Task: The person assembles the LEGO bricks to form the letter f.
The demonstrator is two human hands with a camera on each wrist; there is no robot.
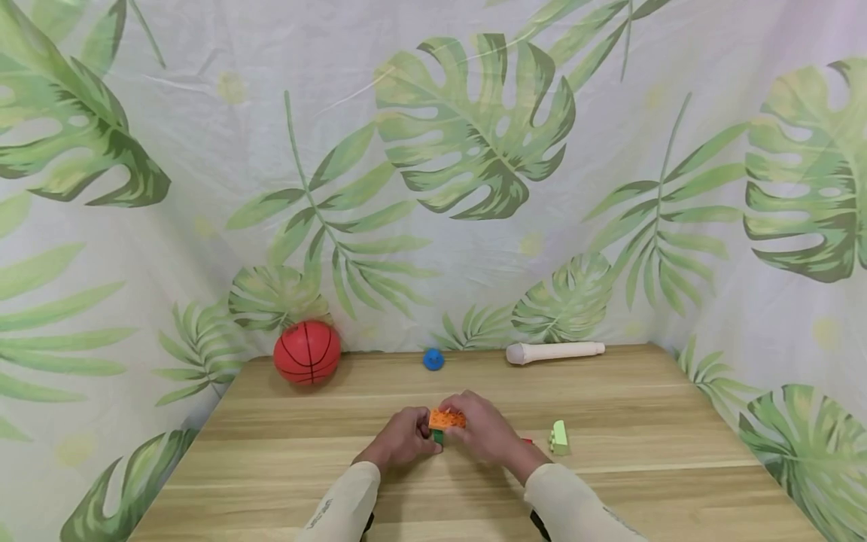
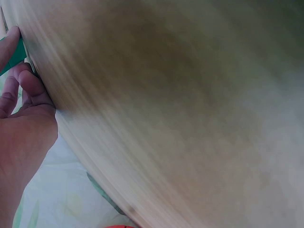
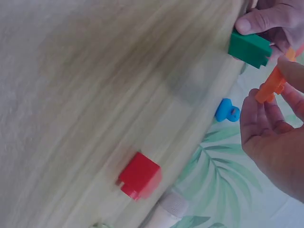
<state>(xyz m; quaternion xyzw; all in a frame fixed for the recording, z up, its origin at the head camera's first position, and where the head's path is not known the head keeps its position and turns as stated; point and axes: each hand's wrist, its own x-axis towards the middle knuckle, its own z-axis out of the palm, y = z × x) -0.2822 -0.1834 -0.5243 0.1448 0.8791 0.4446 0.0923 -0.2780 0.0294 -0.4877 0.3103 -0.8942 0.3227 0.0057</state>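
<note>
My left hand (image 1: 406, 436) grips a green toy building block (image 3: 249, 49) over the middle of the table, the thumb pressed on one face. In the left wrist view only part of the green block (image 2: 15, 56) shows at the left edge. Between thumb and fingers, my right hand (image 1: 481, 429) pinches an orange studded building block (image 1: 447, 419). In the head view it overlaps the top of the green block; the right wrist view shows the orange block (image 3: 271, 86) tilted close to it. Whether the two touch I cannot tell.
A red block (image 3: 139, 175) lies by my right forearm, mostly hidden in the head view. Right of it stands a light green block (image 1: 558, 438). Along the table's back edge are a red basketball (image 1: 307, 352), a small blue object (image 1: 433, 360) and a white microphone (image 1: 555, 352).
</note>
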